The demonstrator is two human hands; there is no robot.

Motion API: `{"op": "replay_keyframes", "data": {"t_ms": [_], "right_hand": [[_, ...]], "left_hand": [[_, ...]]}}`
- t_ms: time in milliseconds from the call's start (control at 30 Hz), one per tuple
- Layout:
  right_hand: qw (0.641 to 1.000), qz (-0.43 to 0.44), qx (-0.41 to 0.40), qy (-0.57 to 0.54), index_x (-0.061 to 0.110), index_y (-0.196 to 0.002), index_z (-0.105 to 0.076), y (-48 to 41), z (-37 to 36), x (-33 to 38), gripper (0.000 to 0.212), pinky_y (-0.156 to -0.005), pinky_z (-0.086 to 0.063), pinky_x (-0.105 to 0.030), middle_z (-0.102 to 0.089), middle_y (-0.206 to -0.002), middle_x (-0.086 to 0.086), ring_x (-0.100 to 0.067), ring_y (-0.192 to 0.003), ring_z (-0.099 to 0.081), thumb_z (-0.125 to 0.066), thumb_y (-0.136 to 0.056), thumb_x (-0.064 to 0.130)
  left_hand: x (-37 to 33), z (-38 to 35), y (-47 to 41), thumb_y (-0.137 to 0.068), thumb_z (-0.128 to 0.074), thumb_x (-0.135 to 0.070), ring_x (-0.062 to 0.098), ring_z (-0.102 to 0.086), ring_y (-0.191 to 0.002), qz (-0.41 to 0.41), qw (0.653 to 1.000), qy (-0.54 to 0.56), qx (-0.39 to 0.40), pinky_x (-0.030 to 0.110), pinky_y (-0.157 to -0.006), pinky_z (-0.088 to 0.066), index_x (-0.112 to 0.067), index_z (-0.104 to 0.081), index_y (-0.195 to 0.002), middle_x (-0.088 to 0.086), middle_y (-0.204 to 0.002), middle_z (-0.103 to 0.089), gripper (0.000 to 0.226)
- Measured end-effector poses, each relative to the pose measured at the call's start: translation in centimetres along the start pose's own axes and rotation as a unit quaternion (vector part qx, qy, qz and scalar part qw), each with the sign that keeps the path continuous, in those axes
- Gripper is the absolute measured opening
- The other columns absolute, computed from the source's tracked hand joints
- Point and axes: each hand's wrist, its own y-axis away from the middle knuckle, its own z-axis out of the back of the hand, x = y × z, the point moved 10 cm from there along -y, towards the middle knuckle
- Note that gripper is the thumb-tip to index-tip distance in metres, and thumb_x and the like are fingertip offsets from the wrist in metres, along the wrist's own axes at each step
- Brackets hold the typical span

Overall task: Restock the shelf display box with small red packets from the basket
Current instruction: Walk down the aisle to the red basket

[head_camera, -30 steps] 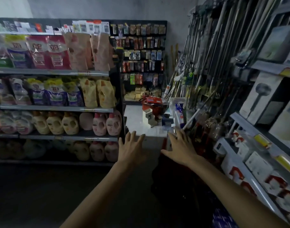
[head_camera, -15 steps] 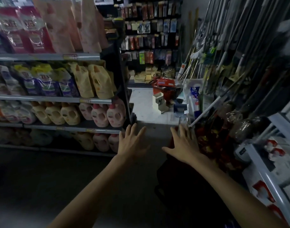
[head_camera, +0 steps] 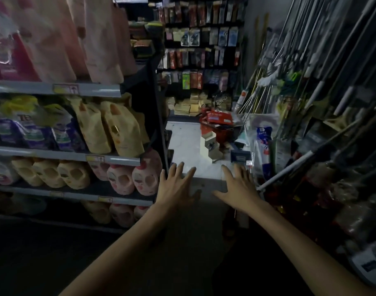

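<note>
Both grips wide, empty: L hand & R hand held out, fingers spread, prob. for balance walking down the aisle. Red basket sits on floor far ahead, piled w/ red packets. Display box not identifiable.

Two bare hands, one red basket, and perhaps three pink jugs on one shelf.
</note>
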Motion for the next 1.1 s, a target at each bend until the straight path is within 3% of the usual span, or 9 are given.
{"op": "replay_keyframes", "data": {"t_ms": [133,267,433,533,633,900,1000,1100], "right_hand": [[1.000,-0.018,0.000,0.001,0.024,-0.162,-0.014,-7.9,1.5,-0.3,0.096,-0.125,-0.011,-0.052,-0.007,-0.167,-0.016,-0.038,-0.156,-0.002,-0.057,-0.089,0.068],[0.998,-0.057,0.017,-0.033,0.026,-0.162,-0.013,-14.6,2.4,-2.3,0.097,-0.126,-0.007,-0.052,0.003,-0.170,-0.014,-0.036,-0.157,0.007,-0.058,-0.088,0.070],[0.997,-0.059,-0.039,-0.031,0.025,-0.161,-0.017,-23.0,3.9,-4.6,0.095,-0.125,-0.009,-0.052,-0.005,-0.170,-0.013,-0.037,-0.157,0.001,-0.060,-0.087,0.068],[0.996,-0.073,-0.033,-0.029,0.026,-0.162,-0.012,-28.7,4.2,-6.5,0.096,-0.125,-0.008,-0.051,0.000,-0.170,-0.012,-0.036,-0.157,0.005,-0.057,-0.089,0.069],[0.996,-0.067,-0.060,-0.025,0.024,-0.161,-0.015,-35.2,5.4,-8.9,0.097,-0.125,-0.011,-0.051,-0.006,-0.169,-0.014,-0.037,-0.156,-0.001,-0.057,-0.087,0.071],[0.996,-0.050,-0.071,-0.026,0.023,-0.160,-0.019,-54.4,8.3,-17.3,0.095,-0.122,-0.022,-0.051,-0.013,-0.166,-0.012,-0.037,-0.152,-0.015,-0.058,-0.086,0.068],[0.997,-0.025,-0.069,-0.016,0.022,-0.157,-0.023,-60.6,9.0,-18.9,0.093,-0.121,-0.026,-0.051,-0.020,-0.161,-0.013,-0.038,-0.150,-0.021,-0.058,-0.085,0.069],[0.998,-0.012,-0.047,-0.026,0.022,-0.160,-0.019,-66.0,9.4,-19.9,0.096,-0.123,-0.024,-0.052,-0.016,-0.163,-0.012,-0.037,-0.152,-0.017,-0.060,-0.086,0.068]], "left_hand": [[2.9,0.8,-8.2,-0.091,-0.052,-0.067,0.036,-0.012,-0.156,-0.020,1.000,0.015,-0.005,0.056,-0.122,-0.022,-0.035,-0.011,-0.161,0.011,-0.169,-0.014,0.087],[3.8,1.3,-16.3,-0.096,-0.043,-0.067,0.032,-0.005,-0.158,-0.028,0.999,0.043,-0.016,0.054,-0.125,-0.013,-0.036,-0.015,-0.162,0.007,-0.171,-0.009,0.079],[4.4,2.0,-25.8,-0.085,-0.036,-0.071,0.035,-0.031,-0.151,-0.050,0.994,0.048,-0.081,0.058,-0.118,-0.031,-0.032,-0.036,-0.156,0.011,-0.163,-0.037,0.081],[4.2,2.0,-31.8,-0.089,-0.045,-0.068,0.035,-0.030,-0.152,-0.058,0.994,0.031,-0.090,0.057,-0.119,-0.026,-0.032,-0.035,-0.157,0.011,-0.163,-0.035,0.078],[3.6,1.7,-38.6,-0.086,-0.052,-0.067,0.036,-0.043,-0.143,-0.072,0.991,0.032,-0.110,0.056,-0.112,-0.037,-0.029,-0.045,-0.151,0.013,-0.154,-0.048,0.075],[2.0,0.4,-59.4,-0.090,-0.051,-0.068,0.035,-0.024,-0.153,-0.060,0.994,0.033,-0.082,0.057,-0.121,-0.024,-0.034,-0.023,-0.157,0.011,-0.166,-0.029,0.081],[2.5,0.2,-65.9,-0.091,-0.048,-0.070,0.035,-0.020,-0.155,-0.039,0.997,0.025,-0.069,0.057,-0.123,-0.021,-0.034,-0.019,-0.159,0.011,-0.168,-0.024,0.083],[3.6,-0.1,-71.1,-0.089,-0.041,-0.073,0.035,-0.020,-0.156,-0.023,0.997,0.021,-0.069,0.057,-0.123,-0.021,-0.033,-0.020,-0.160,0.012,-0.168,-0.025,0.084]]}}
